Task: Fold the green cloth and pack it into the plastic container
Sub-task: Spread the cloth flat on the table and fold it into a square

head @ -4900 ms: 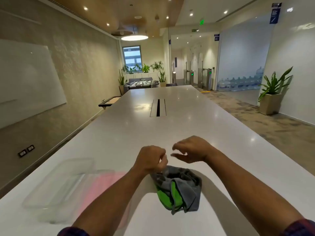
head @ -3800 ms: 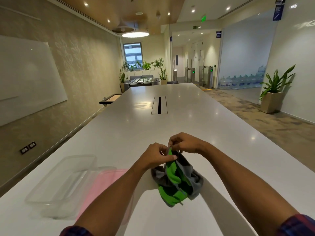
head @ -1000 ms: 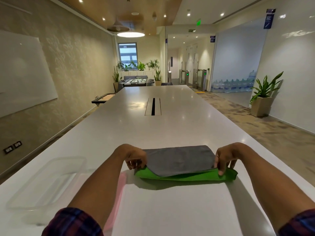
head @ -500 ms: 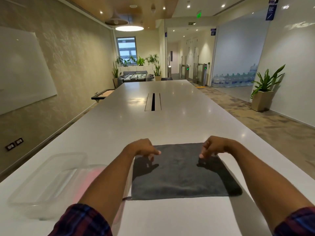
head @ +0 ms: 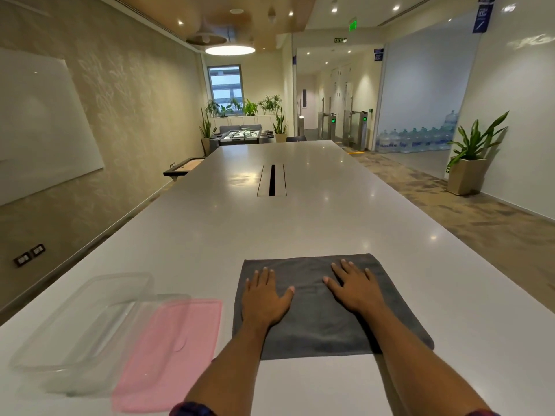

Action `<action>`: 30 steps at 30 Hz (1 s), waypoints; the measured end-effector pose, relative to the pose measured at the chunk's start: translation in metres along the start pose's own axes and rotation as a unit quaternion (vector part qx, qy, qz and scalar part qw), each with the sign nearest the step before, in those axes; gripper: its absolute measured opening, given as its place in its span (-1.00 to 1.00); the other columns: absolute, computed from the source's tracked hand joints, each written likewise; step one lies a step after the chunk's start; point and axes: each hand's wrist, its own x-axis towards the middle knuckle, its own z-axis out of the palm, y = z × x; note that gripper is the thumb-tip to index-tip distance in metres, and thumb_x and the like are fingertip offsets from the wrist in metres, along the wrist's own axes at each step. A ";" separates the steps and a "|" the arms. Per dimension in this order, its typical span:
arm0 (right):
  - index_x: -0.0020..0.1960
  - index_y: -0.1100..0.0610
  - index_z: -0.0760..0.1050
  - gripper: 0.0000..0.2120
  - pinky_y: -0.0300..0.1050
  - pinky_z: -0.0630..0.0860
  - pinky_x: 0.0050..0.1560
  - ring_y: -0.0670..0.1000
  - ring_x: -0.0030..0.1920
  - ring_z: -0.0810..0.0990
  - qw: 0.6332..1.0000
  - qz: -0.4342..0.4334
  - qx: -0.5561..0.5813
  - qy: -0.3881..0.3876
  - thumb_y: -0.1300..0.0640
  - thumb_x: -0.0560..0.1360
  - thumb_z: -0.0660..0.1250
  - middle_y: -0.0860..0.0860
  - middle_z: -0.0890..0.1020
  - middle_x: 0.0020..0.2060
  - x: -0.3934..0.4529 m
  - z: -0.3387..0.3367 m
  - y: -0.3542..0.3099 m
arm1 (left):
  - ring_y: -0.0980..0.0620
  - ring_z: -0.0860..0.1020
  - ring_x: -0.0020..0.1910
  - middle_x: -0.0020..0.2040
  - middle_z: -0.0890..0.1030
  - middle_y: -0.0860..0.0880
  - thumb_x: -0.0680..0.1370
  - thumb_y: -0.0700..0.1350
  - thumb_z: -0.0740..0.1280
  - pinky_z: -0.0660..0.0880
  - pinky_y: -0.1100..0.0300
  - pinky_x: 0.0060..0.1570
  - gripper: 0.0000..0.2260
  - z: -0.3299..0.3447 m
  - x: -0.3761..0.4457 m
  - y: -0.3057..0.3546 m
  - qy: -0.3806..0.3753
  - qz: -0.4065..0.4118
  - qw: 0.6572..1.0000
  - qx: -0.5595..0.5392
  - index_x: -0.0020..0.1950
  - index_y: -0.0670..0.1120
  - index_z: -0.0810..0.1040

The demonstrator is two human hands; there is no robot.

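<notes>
Cloth [head: 324, 322] now spread flat, grey side up, at near edge of worktop [head: 300, 223]; half a second ago fingers pinched its far edge. Left hand [head: 264, 298] and right hand [head: 354, 291] press splayed, holding nothing. Folding can start; clear container [head: 81, 325] waits left.

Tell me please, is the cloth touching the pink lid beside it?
Apart. The head view shows a narrow strip of white table between the left edge of the cloth and the right edge of the pink lid.
</notes>
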 end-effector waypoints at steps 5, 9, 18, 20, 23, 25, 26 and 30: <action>0.63 -0.05 0.15 -0.28 0.20 -0.11 0.61 0.07 0.65 0.00 0.995 0.088 0.018 0.045 -0.40 0.58 -0.05 0.04 0.10 0.65 -0.001 -0.003 0.010 | -0.07 -0.03 0.64 0.66 0.02 -0.04 0.56 0.39 -0.06 -0.10 -0.07 0.58 -0.23 0.001 0.005 -0.003 -0.001 -0.026 0.999 0.025 0.66 -0.02 0.03; 0.66 -0.07 0.00 -0.16 0.25 -0.18 0.58 0.09 0.65 -0.09 0.990 0.138 0.018 0.019 -0.50 0.51 -0.11 0.05 -0.03 0.67 0.001 -0.006 0.019 | -0.01 0.06 0.62 0.65 0.08 0.01 0.49 0.47 -0.08 0.04 -0.06 0.54 -0.16 -0.002 0.005 -0.015 0.010 -0.013 0.999 0.030 0.65 0.03 0.08; 0.40 0.26 0.47 -0.44 0.09 0.40 0.35 0.21 0.36 0.44 0.972 0.191 0.024 0.134 -0.14 0.65 0.10 0.21 0.49 0.37 0.016 -0.023 0.059 | 0.04 0.00 0.64 0.66 0.05 0.04 0.49 0.47 -0.11 0.00 0.05 0.58 -0.16 -0.001 0.007 -0.026 0.017 0.012 0.999 0.028 0.66 0.03 0.04; 0.26 0.22 0.57 -0.55 0.08 0.44 0.21 0.20 0.21 0.49 0.968 0.196 -0.002 0.155 -0.09 0.62 0.17 0.19 0.55 0.22 0.019 -0.026 0.057 | 0.04 0.00 0.64 0.66 0.05 0.03 0.50 0.46 -0.09 0.00 0.05 0.59 -0.17 0.000 0.007 -0.026 0.019 0.012 0.999 0.028 0.66 0.02 0.04; -0.04 0.15 0.66 -0.77 0.06 0.57 0.07 0.19 -0.02 0.60 0.959 0.229 0.094 0.137 0.02 0.49 0.32 0.14 0.64 -0.02 0.025 -0.037 0.050 | 0.03 0.00 0.64 0.66 0.06 0.03 0.51 0.46 -0.09 -0.01 0.05 0.59 -0.17 0.001 0.008 -0.026 0.020 0.013 0.999 0.027 0.66 0.01 0.04; -0.18 0.15 0.59 -0.83 0.02 0.60 -0.03 0.16 -0.18 0.61 0.949 0.261 0.139 0.106 0.05 0.42 0.34 0.11 0.65 -0.18 0.030 -0.045 0.047 | 0.03 0.00 0.64 0.66 0.06 0.02 0.51 0.46 -0.09 -0.01 0.05 0.58 -0.17 0.000 0.008 -0.026 0.022 0.014 0.999 0.029 0.66 0.01 0.04; -0.18 0.15 0.56 -0.84 -0.02 0.59 -0.08 0.14 -0.21 0.61 0.948 0.266 0.146 0.097 0.05 0.42 0.34 0.10 0.64 -0.20 0.033 -0.048 0.044 | 0.03 0.01 0.64 0.66 0.06 0.02 0.51 0.46 -0.09 -0.01 0.05 0.58 -0.17 0.000 0.009 -0.027 0.021 0.015 0.999 0.030 0.66 0.01 0.04; -0.05 0.10 0.48 -0.80 -0.09 0.43 -0.20 0.09 -0.24 0.55 0.963 0.211 0.105 0.128 -0.04 0.49 0.32 0.03 0.58 -0.19 0.039 -0.060 0.024 | 0.02 0.02 0.63 0.65 0.07 0.02 0.51 0.45 -0.09 0.01 0.03 0.58 -0.18 -0.001 0.009 -0.027 0.019 0.017 0.999 0.030 0.66 0.00 0.05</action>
